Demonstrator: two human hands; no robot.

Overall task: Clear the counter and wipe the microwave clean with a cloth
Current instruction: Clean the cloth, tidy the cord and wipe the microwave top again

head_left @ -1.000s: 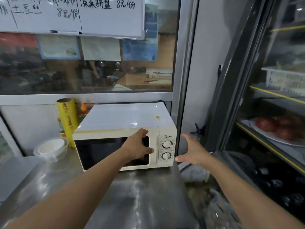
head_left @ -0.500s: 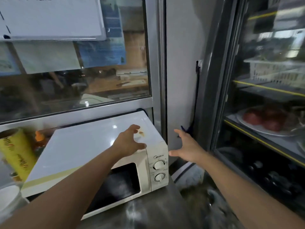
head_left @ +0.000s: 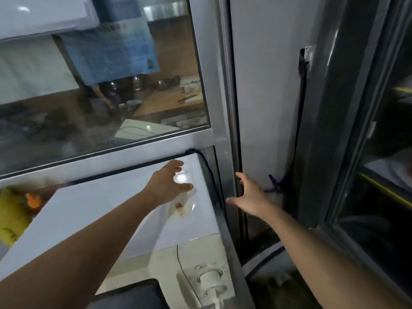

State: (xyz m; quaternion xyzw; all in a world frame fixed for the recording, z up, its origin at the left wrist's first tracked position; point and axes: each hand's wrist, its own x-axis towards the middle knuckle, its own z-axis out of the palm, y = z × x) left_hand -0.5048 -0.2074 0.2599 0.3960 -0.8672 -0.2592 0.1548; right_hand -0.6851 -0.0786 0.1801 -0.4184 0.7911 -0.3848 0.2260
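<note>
So the microwave is sitting right under your arms, pushed back against the window frame, and its white top fills most of what's below your left hand. Your left fingers are spread and relaxed over the back right corner of the top, holding nothing. I can't tell if they're actually touching the surface or just above it. Just on the near side of those fingers there's a reddish-brown stain on the top, so that lid clearly hasn't been wiped yet.

Your right hand is also spread and empty, out past the microwave's right edge, near the metal post. Between your two hands a black power cord runs down behind the back corner.

Progress-wise, I'd say you're barely started on the cleaning part. No cloth is anywhere in view, neither hand has one, and the dirt is right there. The dials on the front, below your left forearm, look grubby too, though it's blurry.

Off to the far left of your left fingers there's a yellow roll with something orange beside it, so the counter-clearing bit probably isn't finished either. The counter itself is mostly out of shot, so I can't say much more. To the right of your right hand is a glass-door fridge.
</note>
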